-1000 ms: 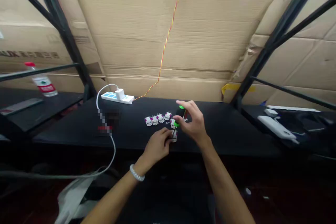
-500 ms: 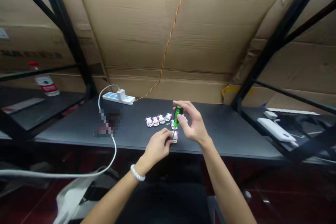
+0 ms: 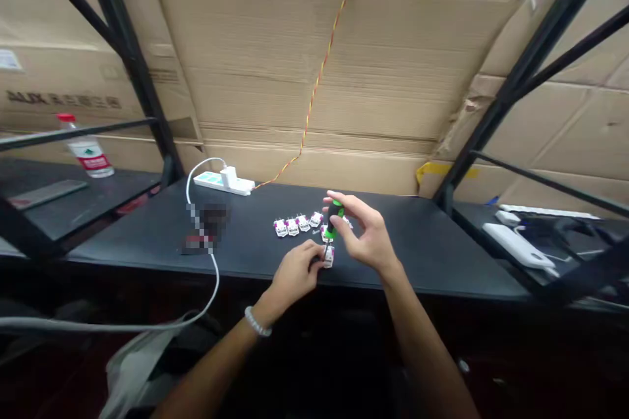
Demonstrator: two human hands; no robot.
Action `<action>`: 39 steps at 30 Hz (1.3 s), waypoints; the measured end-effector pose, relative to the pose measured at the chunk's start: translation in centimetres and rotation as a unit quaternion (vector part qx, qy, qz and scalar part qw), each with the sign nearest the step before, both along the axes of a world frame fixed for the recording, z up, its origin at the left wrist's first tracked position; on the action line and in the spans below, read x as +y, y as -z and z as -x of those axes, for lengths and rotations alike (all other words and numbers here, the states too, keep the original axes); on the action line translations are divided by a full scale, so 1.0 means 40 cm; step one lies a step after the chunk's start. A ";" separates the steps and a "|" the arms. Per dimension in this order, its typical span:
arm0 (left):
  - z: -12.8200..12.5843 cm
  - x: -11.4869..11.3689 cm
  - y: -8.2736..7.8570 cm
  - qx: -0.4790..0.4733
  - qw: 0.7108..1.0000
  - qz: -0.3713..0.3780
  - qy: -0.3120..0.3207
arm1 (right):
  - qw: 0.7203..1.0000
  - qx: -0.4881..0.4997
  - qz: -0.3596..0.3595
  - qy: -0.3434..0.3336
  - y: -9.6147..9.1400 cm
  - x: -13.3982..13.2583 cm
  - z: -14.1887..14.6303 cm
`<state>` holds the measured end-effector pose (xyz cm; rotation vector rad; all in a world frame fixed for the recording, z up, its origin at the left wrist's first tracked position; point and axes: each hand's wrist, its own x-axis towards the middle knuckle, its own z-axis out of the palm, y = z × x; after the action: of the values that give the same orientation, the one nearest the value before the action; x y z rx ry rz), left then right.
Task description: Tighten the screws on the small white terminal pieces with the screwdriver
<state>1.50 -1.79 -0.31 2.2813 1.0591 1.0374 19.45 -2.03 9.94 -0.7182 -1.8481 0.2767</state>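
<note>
My right hand [image 3: 364, 230] is closed around a black-and-green screwdriver [image 3: 335, 217], held upright with its shaft pointing down. The tip meets a small white-and-purple part [image 3: 329, 257] near the table's front edge. On that part's left side, my left hand [image 3: 297, 270] pinches it with thumb and fingers; a white coiled band circles that wrist. Several similar white-and-purple parts [image 3: 293, 227] with thin prongs lie in a loose row just behind my hands. Some of them are partly hidden by my right hand.
A white power strip [image 3: 240, 186] with a plugged-in adapter stands at the back left, its white cable [image 3: 216, 275] hanging over the front edge. Black metal posts [image 3: 142, 91] rise on both sides. Cardboard [image 3: 314, 78] walls the back. A bottle [image 3: 91, 154] stands far left.
The screwdriver's handle appears turned slightly, with more black facing me. My hands stay in nearly the same place, and the view has shifted a little.
</note>
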 end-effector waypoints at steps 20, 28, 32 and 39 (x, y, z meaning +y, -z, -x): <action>0.001 0.005 0.000 -0.020 1.000 0.018 0.013 | 0.999 -0.021 -0.022 0.040 0.001 -0.005 -0.008; -0.005 -0.002 -0.004 0.003 1.000 0.000 -0.003 | 0.998 -0.035 -0.030 0.045 -0.011 -0.011 -0.011; -0.003 -0.002 -0.002 0.003 1.000 0.003 -0.003 | 0.997 -0.041 -0.036 0.052 -0.012 -0.016 -0.010; 0.001 0.007 -0.004 -0.024 0.999 0.023 0.003 | 0.999 -0.026 -0.004 0.021 -0.001 -0.020 -0.018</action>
<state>1.47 -1.53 -0.13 2.2118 1.0461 1.0493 20.16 -2.82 9.99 -0.7645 -1.8809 0.2256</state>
